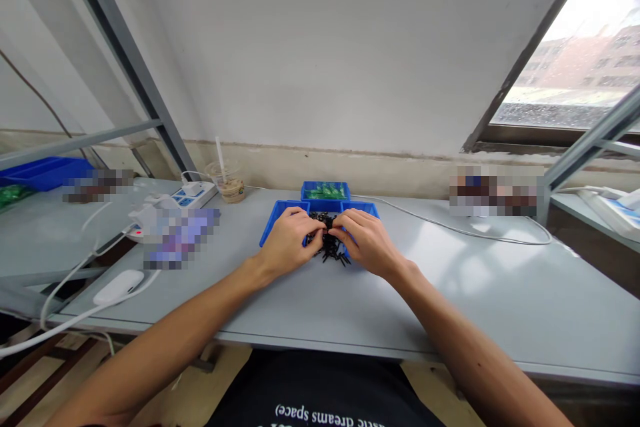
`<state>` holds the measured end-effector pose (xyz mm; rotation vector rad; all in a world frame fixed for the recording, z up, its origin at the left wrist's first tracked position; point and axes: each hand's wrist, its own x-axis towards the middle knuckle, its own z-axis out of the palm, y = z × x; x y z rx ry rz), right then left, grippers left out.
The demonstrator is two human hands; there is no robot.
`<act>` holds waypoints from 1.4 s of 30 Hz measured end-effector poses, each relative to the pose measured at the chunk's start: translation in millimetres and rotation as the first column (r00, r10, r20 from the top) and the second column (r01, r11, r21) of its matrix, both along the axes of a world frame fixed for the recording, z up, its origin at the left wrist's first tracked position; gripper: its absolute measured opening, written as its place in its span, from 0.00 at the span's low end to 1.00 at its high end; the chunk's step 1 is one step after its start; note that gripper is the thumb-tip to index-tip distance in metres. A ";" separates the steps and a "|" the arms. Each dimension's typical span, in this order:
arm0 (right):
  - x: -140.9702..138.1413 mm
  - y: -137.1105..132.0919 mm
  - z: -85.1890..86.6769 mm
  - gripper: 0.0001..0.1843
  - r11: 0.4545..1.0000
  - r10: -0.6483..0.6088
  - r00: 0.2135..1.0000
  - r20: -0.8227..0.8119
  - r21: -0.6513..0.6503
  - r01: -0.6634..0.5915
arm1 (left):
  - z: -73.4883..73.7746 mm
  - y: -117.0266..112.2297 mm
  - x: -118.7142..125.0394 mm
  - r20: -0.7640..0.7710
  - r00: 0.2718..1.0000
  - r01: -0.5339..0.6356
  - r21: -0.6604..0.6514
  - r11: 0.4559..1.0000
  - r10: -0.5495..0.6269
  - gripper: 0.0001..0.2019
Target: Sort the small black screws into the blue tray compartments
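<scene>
My left hand and my right hand meet over a pile of small black parts in the middle of the table. The fingertips of both hands are pinched close together, and what lies between them is too small to name. Under my left hand is a blue bin, and another blue bin sits under my right. Behind the pile stands a third blue bin with green pieces in it. My hands partly hide the pile and the two side bins.
A plastic cup with a straw and a white power strip stand at the back left. A white rounded case lies near the front left. A white cable runs across the right side.
</scene>
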<state>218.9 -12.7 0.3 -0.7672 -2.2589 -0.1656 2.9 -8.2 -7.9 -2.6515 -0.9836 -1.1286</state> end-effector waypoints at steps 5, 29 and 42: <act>-0.4 -1.4 -0.1 0.07 0.999 0.009 1.000 0.020 -0.037 -0.008 | 0.3 -0.3 -0.7 -0.010 1.000 -0.021 -0.018 1.000 0.020 0.10; -0.3 0.7 -2.9 0.07 0.999 0.007 0.998 0.065 -0.034 -0.004 | -0.1 -0.3 -0.3 0.012 1.000 -0.015 -0.018 1.000 0.015 0.09; 0.8 -0.6 -2.3 0.04 0.997 0.017 0.997 0.081 -0.079 -0.010 | 2.0 -2.0 0.4 -0.007 1.000 -0.008 -0.038 0.999 0.008 0.10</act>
